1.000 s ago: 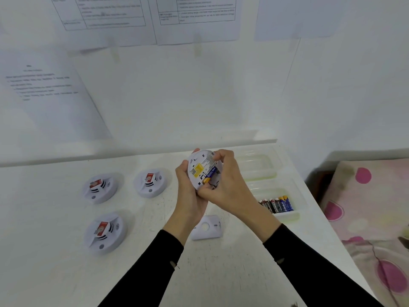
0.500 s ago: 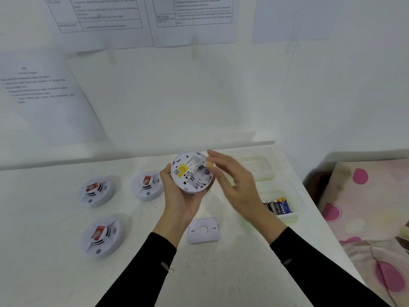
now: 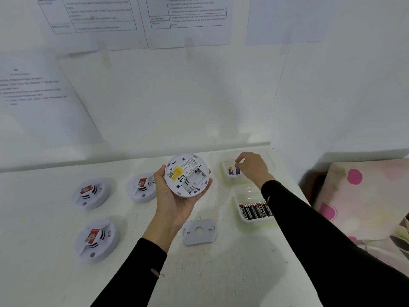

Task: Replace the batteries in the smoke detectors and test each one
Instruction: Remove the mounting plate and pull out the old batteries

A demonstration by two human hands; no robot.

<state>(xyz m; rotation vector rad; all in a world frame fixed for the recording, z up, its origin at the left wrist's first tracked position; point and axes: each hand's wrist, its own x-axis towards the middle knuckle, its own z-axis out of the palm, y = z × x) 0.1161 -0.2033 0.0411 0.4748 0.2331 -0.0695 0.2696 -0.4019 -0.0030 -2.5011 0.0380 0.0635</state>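
Note:
My left hand [image 3: 174, 207] holds a round white smoke detector [image 3: 187, 175] back side up; its battery bay looks empty beside a yellow label. My right hand [image 3: 254, 167] reaches over the far clear tray [image 3: 223, 176], its fingertips pinched on a purple battery [image 3: 238, 171] just inside the tray. Another purple battery [image 3: 230, 171] lies in that tray. The near clear tray [image 3: 247, 223] holds several dark red-and-black batteries [image 3: 255, 210]. The detector's white mounting plate [image 3: 199, 232] lies on the table below my left hand.
Three more smoke detectors [image 3: 91, 193] [image 3: 141, 188] [image 3: 96, 240] with red tags sit face up on the left of the white table [image 3: 221, 273]. Printed sheets hang on the wall behind. A bed cover with pink dots [image 3: 365, 196] lies beyond the table's right edge.
My right hand pulled the purple battery out of the detector and carried it right to the far tray. My left hand tilted the detector so that its back faces up.

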